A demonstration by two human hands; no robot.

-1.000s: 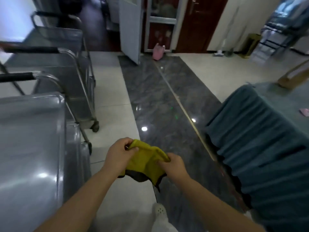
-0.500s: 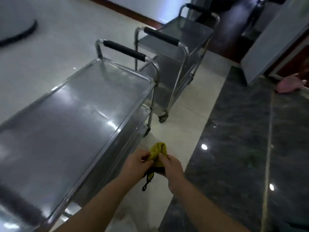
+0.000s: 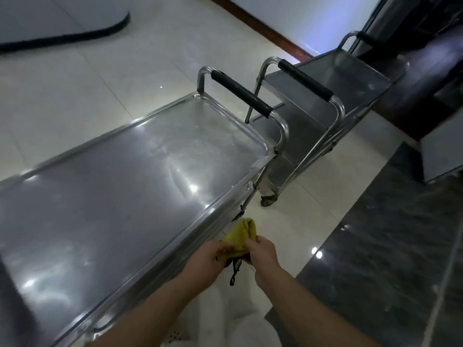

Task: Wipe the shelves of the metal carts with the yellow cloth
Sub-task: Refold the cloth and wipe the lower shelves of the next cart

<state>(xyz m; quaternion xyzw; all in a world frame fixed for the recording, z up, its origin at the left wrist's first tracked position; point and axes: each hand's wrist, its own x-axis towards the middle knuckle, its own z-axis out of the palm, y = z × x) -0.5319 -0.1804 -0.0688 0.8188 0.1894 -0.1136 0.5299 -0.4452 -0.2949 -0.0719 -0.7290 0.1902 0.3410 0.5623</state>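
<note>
**Cloth bunched in both hands, shelf not yet touched**

Near cart's top shelf (image 3: 120,196): flat steel, raised rim, handle at far end; long unobstructed run. Left hand (image 3: 204,259) and right hand (image 3: 263,254) fingers pinch the yellow cloth (image 3: 240,237), held just off the shelf's right edge. Cloth looks soft, light; better flattened under the palm. 2nd cart (image 3: 333,78) beyond; open floor right.

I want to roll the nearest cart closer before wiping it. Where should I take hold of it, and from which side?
Judging by its shape, grip the black padded handle, the raised bar across the far end of the nearest cart. Come from beyond that end, palms over the bar. The gap to the second cart there looks tight. Both the left hand and the right hand now hold the yellow cloth.
</note>
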